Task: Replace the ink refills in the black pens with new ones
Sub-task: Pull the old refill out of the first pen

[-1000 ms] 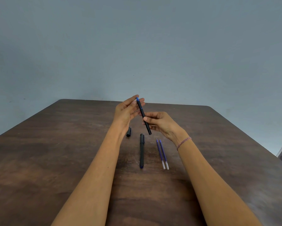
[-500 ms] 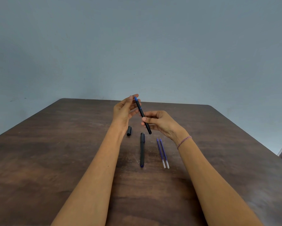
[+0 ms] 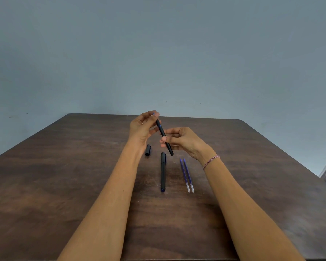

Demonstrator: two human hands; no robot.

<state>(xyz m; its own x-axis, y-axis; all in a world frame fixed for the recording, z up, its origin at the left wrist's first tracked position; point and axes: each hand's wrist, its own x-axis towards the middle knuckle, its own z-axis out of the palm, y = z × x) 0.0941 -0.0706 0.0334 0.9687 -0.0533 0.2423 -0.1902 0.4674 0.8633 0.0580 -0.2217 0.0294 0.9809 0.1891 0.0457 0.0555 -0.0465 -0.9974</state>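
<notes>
Moved since prev: left hand (image 3: 142, 127) fingers now closed over pen (image 3: 165, 137) top end, blue tip nearly hidden.
Right hand (image 3: 181, 140): barrel pinched, steadied for unscrewing.
Refills (image 3: 186, 175): laid ready on tabletop (image 3: 64, 185).

Table (image 3: 64, 185) held a cap (image 3: 148, 150) at left, a capped pen (image 3: 163, 171) in the middle, two refills (image 3: 186, 175) side by side at right. Both hands, left hand (image 3: 142, 129) and right hand (image 3: 184, 141), held a second pen (image 3: 165, 136) tilted above the table, beyond those items.

Single head cam, looks forward and down over table (image 3: 64, 185), hands mid-frame, wall (image 3: 158, 53) fills upper half.
</notes>
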